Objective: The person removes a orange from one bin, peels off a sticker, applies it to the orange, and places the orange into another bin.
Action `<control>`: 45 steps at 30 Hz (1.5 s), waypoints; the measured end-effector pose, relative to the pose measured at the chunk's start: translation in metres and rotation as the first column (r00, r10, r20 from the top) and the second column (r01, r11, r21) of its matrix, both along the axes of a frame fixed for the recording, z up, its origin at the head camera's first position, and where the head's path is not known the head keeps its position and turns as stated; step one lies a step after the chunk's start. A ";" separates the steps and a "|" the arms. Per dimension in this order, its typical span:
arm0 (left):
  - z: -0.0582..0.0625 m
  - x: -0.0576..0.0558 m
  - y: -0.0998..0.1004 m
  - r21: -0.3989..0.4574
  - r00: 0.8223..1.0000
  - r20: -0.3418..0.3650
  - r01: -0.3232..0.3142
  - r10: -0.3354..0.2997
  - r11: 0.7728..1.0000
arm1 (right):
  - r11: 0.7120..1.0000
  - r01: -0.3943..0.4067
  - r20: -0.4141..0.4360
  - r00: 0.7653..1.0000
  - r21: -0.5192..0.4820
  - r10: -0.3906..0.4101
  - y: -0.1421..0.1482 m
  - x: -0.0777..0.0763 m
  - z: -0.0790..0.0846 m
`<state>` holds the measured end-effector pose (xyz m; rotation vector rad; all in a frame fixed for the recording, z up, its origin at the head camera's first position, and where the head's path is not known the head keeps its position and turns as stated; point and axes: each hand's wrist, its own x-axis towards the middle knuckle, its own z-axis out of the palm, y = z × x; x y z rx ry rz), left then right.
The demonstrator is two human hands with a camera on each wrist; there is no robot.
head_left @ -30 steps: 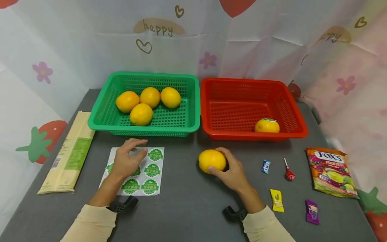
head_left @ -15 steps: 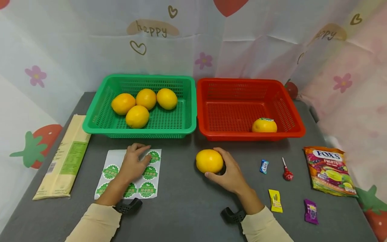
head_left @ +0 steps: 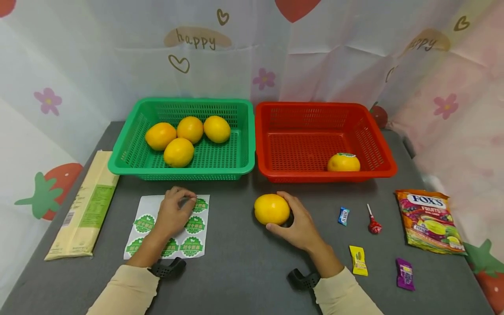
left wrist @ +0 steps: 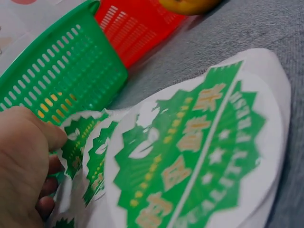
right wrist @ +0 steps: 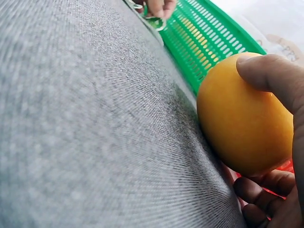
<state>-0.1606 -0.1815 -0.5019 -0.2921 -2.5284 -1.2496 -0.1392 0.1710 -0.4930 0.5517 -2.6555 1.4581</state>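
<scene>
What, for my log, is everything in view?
Green basket: one, green, back left
Red basket: one, red, back right
Fruit: six, yellow; four in green basket, one in red, one held
Sticker sheet: one, white, front left
Stickers: at least seven, green, sheet and one fruit
Long packet: one, cream and green, left
Wrapped candies: three, blue, yellow, purple, right
Lollipop: one, red, right
FOX'S bag: one, multicoloured, far right
Table: one, grey, beneath
Backdrop: one, pale, behind
Sleeves: two, cream, forearms
Straps: two, black, wrists
Left hand: one, pinching sticker
Right hand: one, gripping fruit
</scene>
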 end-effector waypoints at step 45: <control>0.064 0.007 0.151 0.295 0.955 -0.077 0.296 -0.286 0.908 | 0.999 -0.026 -0.045 0.999 0.025 0.028 -0.001 0.000 -0.001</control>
